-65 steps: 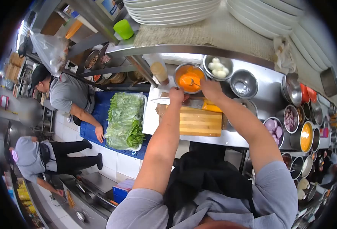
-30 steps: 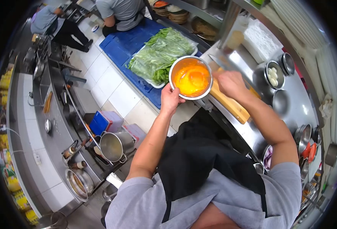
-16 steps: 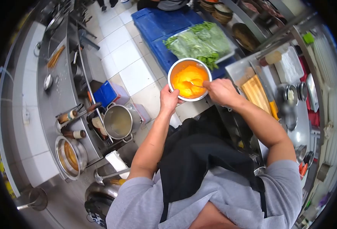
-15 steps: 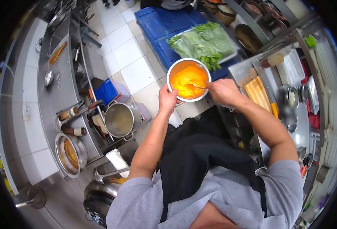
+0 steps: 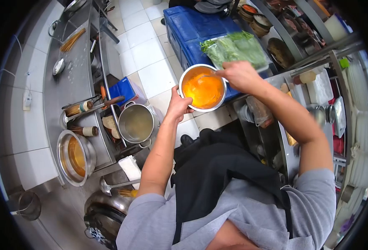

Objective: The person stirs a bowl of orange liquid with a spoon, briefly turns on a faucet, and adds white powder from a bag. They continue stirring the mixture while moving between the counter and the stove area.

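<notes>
My left hand [image 5: 179, 106] is closed on the left rim of a metal bowl [image 5: 209, 109], its thumb over the edge. Inside lies a thick, bright orange mixture [image 5: 201, 92], smeared up the wall. At the bowl's upper right, my right hand [image 5: 239, 76] grips the handle of a spoon [image 5: 212, 75]. The spoon's head is in the bowl and hard to make out against the orange. Just beyond the bowl, bagged leafy greens [image 5: 238, 50] lie on a blue chest [image 5: 188, 25].
To the left, a steel counter [image 5: 69, 91] carries a ladle and brushes. A large pot [image 5: 136, 123] and a basin of brown liquid [image 5: 77, 158] stand nearby. A steel worktop [image 5: 294, 160] with containers runs along the right. A person [image 5: 213, 6] is at the top edge.
My right hand has moved up and left, carrying the spoon toward the bowl's upper rim. The bowl remains in my left hand. The whole view has shifted slightly.
</notes>
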A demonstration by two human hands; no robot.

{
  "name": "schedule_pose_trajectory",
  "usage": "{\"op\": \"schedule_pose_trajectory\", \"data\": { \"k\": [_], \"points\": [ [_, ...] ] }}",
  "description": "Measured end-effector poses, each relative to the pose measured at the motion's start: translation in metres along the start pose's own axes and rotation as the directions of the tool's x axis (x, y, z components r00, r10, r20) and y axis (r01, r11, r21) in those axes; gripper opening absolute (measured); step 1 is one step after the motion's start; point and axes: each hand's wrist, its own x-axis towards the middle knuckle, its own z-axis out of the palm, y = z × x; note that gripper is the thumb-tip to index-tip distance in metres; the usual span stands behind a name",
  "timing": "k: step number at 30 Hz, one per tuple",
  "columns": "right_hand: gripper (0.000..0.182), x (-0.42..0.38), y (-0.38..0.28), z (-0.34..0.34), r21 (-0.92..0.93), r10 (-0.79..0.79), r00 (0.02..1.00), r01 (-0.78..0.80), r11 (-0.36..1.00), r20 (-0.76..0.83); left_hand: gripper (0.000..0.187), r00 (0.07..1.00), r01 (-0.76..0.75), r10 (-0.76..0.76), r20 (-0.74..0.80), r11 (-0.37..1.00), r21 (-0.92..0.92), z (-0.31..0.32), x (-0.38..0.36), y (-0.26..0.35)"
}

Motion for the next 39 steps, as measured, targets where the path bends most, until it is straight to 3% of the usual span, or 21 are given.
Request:
{"op": "schedule_pose_trajectory", "data": {
  "k": [2,4,7,10,13,15,17,20,21,22,24,28,29,30,33,34,36,38,39],
  "points": [
    [0.021,0.001,0.001,0.011,-0.026,-0.006,1.000,0.007,1.000,0.013,0.081,0.998,-0.015,0.017,0.067,1.000,-0.023,-0.002,0.004,-0.005],
    [0.019,-0.013,0.001,0.022,-0.041,0.166,0.986,-0.165,0.985,0.022,0.079,0.988,-0.084,0.100,0.120,0.988,-0.129,-0.003,0.011,-0.010],
    [0.028,-0.046,-0.030,0.029,-0.010,0.223,0.948,-0.227,0.974,0.226,0.078,0.991,-0.065,0.090,0.101,0.971,-0.230,0.004,0.010,-0.014],
    [0.038,-0.046,-0.045,0.022,0.124,0.348,0.919,-0.373,0.920,0.182,0.076,0.994,-0.022,0.055,0.093,0.948,-0.318,0.013,0.008,-0.023],
    [0.037,-0.042,-0.057,0.014,0.129,0.330,0.888,-0.386,0.914,0.319,0.076,0.988,-0.100,0.134,0.078,0.935,-0.340,0.022,0.006,-0.025],
    [0.035,-0.036,-0.030,0.024,0.080,0.350,0.873,-0.398,0.914,0.340,0.077,0.984,-0.147,0.173,0.048,0.932,-0.330,0.032,0.005,-0.022],
    [0.030,-0.022,0.002,0.026,0.041,0.354,0.886,-0.382,0.923,0.298,0.076,0.981,-0.157,0.186,0.047,0.919,-0.362,0.043,0.008,-0.029],
    [0.029,-0.017,-0.005,0.046,0.052,0.277,0.930,-0.298,0.953,0.240,0.075,0.979,-0.160,0.197,0.051,0.902,-0.401,0.053,0.011,-0.033],
    [0.028,-0.019,-0.019,0.029,0.065,0.247,0.911,-0.282,0.957,0.329,0.075,0.979,-0.150,0.192,0.062,0.896,-0.417,0.055,0.012,-0.033],
    [0.028,-0.032,-0.008,0.045,0.145,0.125,0.955,-0.168,0.975,0.268,0.075,0.980,-0.150,0.190,0.056,0.899,-0.411,0.055,0.011,-0.034],
    [0.028,-0.040,0.021,0.030,0.070,0.131,0.905,-0.174,0.982,0.405,0.074,0.979,-0.178,0.204,0.023,0.900,-0.397,0.055,0.006,-0.034],
    [0.022,-0.027,0.043,0.043,-0.073,0.137,0.960,-0.122,0.990,0.244,0.074,0.983,-0.168,0.182,-0.002,0.905,-0.390,0.095,0.008,-0.039],
    [0.021,-0.035,0.029,0.034,0.024,0.108,0.973,-0.115,0.993,0.202,0.076,0.982,-0.164,0.187,0.016,0.897,-0.411,0.097,0.013,-0.041],
    [0.020,-0.040,0.027,0.020,0.103,0.045,0.946,-0.082,0.991,0.321,0.076,0.983,-0.158,0.182,0.024,0.905,-0.394,0.096,0.011,-0.038],
    [0.028,-0.044,0.068,0.025,0.045,0.130,0.884,-0.167,0.985,0.450,0.076,0.980,-0.189,0.197,-0.014,0.920,-0.344,0.098,0.000,-0.036],
    [0.026,-0.043,0.076,0.030,0.006,0.094,0.933,-0.102,0.995,0.347,0.076,0.982,-0.178,0.187,-0.006,0.926,-0.334,0.104,-0.001,-0.039],
    [0.026,-0.045,0.050,0.034,-0.055,0.159,0.942,-0.149,0.987,0.297,0.075,0.977,-0.205,0.209,-0.032,0.898,-0.389,0.116,0.004,-0.040],
    [0.027,-0.066,0.046,0.045,0.157,-0.037,0.963,-0.005,0.988,0.267,0.076,0.982,-0.174,0.191,0.005,0.907,-0.383,0.108,0.009,-0.043],
    [0.027,-0.069,0.056,0.037,0.138,0.015,0.946,-0.063,0.988,0.324,0.076,0.985,-0.143,0.169,0.035,0.912,-0.383,0.106,0.008,-0.043]
  ]
}}
